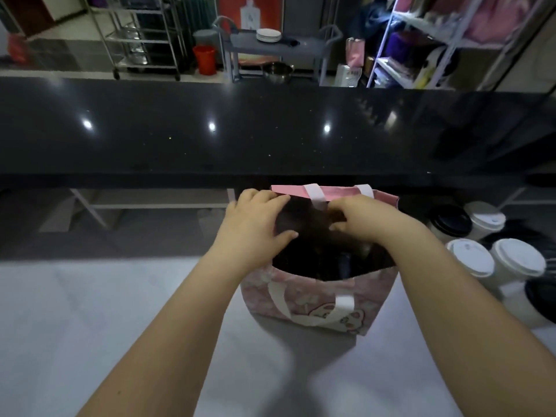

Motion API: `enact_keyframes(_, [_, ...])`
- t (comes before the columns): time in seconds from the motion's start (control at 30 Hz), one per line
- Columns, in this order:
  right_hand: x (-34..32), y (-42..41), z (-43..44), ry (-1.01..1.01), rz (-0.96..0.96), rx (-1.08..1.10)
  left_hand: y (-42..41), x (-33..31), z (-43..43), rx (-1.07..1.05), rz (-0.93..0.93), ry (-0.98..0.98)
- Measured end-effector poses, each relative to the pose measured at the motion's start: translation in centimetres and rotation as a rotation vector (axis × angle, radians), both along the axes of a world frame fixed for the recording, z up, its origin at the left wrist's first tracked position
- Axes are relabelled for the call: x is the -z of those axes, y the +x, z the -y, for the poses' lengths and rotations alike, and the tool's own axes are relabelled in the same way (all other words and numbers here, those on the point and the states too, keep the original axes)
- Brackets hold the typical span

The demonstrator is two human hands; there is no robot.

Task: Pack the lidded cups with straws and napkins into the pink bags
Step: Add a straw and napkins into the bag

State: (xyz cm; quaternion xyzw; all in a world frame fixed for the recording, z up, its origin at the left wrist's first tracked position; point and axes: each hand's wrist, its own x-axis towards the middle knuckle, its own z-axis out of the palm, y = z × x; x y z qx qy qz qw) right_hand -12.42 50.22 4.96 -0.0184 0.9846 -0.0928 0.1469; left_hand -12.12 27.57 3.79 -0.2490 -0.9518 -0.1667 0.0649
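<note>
A pink bag (319,299) with white handles and a cartoon print stands upright on the white counter (90,326), its mouth wide. My left hand (255,224) rests on the bag's left rim, fingers spread over the opening. At the far rim, close to a white handle, my right hand (358,218) pinches the bag's edge. The bag's inside is dark; what lies in it is hard to make out. Several white lidded cups (471,260) stand to the right of the bag, some with black lids (449,219). No straws or napkins show.
A long glossy black counter (210,130) runs across behind the bag. Beyond it stand metal shelf racks (141,34), a red bucket (204,58), a grey cart with white plates (267,34) and a steel pot (278,72).
</note>
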Motion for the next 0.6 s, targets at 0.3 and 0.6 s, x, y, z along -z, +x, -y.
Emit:
enact_keyframes(0.3, [-4.2, 5.8, -2.2, -0.434, -0.165, 0.076, 1.2, -2.4, -5.9, 0.188, -0.147, -0.009])
enact_keyframes(0.6, [-5.4, 18.1, -13.7, -0.26, -0.52, 0.417, 6.6, -5.0, -19.9, 0.406, -0.175, 0.018])
